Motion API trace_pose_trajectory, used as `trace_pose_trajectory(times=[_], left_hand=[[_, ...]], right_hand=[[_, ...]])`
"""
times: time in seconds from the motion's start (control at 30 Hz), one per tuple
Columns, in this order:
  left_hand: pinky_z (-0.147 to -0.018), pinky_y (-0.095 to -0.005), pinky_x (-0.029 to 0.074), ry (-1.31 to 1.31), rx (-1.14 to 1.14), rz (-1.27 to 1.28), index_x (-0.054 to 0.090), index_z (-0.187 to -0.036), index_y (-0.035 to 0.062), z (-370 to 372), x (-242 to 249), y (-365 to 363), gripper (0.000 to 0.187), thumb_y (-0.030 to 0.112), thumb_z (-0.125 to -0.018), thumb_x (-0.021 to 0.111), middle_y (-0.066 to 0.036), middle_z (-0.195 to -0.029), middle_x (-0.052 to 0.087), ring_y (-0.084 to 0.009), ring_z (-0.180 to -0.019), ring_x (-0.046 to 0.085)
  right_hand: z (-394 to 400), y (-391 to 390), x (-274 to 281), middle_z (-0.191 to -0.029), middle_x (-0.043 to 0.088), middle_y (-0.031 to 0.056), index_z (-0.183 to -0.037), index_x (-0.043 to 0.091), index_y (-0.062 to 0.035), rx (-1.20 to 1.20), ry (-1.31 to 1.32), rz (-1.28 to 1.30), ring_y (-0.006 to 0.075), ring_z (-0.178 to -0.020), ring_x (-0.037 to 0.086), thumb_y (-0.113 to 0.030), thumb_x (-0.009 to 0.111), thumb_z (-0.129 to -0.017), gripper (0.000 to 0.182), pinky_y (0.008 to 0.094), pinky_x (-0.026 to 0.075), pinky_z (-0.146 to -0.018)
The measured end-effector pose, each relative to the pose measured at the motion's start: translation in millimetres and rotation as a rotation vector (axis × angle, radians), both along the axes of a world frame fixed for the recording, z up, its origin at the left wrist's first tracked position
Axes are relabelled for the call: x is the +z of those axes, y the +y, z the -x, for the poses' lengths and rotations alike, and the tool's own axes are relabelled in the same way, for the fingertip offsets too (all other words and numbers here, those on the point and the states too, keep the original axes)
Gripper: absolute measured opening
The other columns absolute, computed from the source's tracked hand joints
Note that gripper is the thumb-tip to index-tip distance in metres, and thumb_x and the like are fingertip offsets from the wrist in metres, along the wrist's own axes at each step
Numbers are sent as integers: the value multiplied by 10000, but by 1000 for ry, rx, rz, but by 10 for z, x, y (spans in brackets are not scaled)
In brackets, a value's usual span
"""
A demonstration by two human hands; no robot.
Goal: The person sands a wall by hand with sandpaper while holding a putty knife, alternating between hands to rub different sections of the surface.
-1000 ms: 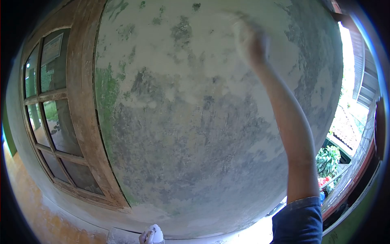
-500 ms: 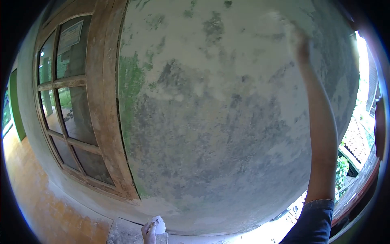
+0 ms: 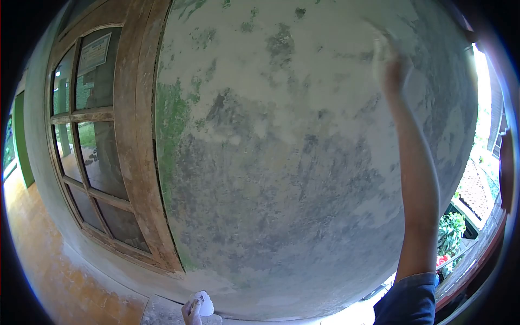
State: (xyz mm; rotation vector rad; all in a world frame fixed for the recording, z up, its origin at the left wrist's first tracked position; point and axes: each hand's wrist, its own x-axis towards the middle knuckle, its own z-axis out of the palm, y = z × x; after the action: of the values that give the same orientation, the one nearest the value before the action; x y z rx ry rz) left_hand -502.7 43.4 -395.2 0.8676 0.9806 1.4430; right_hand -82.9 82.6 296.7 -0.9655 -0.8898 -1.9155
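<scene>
High against the patchy grey-white wall, my right hand is raised at the end of an outstretched arm. The hand is smeared by motion; a pale, blurred, thin shape runs up from its fingers along the wall, and I cannot tell what it is. At the bottom edge, my left hand has its fingers closed round a flat white piece with a jagged edge. Most of that hand is cut off below the frame. White smears and green paint remnants cover parts of the wall.
A wooden-framed window with several panes stands left of the wall. Yellowish floor with white dust lies at lower left. A grey ledge is beside my left hand. Green plants show outside at right.
My right hand and forearm have shifted a little to the left along the wall. The left hand sits slightly lower and further left, and the whole view has tilted a little upward.
</scene>
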Motion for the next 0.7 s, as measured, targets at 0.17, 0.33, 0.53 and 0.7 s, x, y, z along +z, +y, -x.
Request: trace_pose_trajectory(times=[0.17,0.33,0.53,0.7], left_hand=[[-677,-275,507,53,-8,-33,633,-1038,-15,-8,107,48,227,132,-872,584,-63,-881,656,-142,-759,626],[-700,-275,493,49,-45,-20,640,-1034,-14,-33,-94,71,229,137,-871,587,-62,-883,652,-133,-781,612],[-786,-318,510,95,-78,39,632,-1058,-17,-104,-206,39,306,225,-871,620,-96,-988,649,-178,-892,615],[-785,-323,511,51,-65,17,634,-1061,-8,-128,-191,-28,305,229,-871,620,-95,-991,649,-181,-896,616]], right_hand=[[137,-220,-85,-1071,662,24,-978,673,-152,259,-521,366,224,-878,659,-141,561,-864,160,317,539,-761],[359,-115,-251,-1069,664,6,-1025,666,-161,351,-115,182,213,-909,648,-103,588,-833,216,312,533,-779],[103,-202,-57,-1043,670,7,-1057,655,-212,207,-300,348,230,-863,658,-199,526,-897,206,326,541,-725],[451,111,-155,-1032,668,45,-1073,649,-217,283,-233,147,264,-864,653,-190,520,-899,218,345,535,-725]])
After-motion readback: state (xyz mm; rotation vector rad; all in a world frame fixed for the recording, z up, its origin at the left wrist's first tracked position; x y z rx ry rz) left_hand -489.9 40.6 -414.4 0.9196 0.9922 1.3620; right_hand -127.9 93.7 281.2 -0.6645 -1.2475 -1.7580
